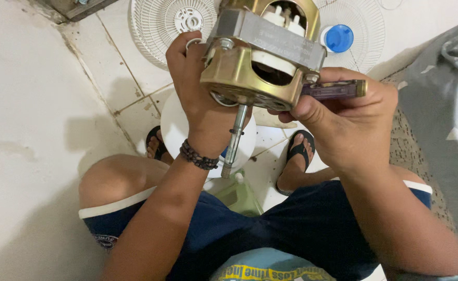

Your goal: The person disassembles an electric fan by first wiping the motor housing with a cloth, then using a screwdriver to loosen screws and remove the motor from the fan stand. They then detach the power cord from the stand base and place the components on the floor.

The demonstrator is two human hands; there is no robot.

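Left hand (200, 99) gripping fan motor (263, 54), shaft (234, 140) down; right hand (343, 119) closed on screwdriver (335, 89) at housing. Likely screw work; calls for steady tip alignment.

The fan motor (263, 54) has a brass-coloured metal frame with a dull sheen, and a band of grey, matt steel plates around its middle. Its shaft (235, 140) is bare, smooth steel, faintly glossy. White plastic parts sit at its top. The screwdriver handle (333, 89) looks like clear purple plastic, glossy. The bracelet (198, 157) is made of dark, matt beads. The fan grilles (156, 26) are white plastic, smooth, with thin ribs. The cap (339, 38) is glossy blue plastic. The floor tiles (26, 104) are pale ceramic, matt, with dirty grout. The shorts (302, 224) are dark blue cloth with white trim. The sandals (299, 151) look like black rubber.
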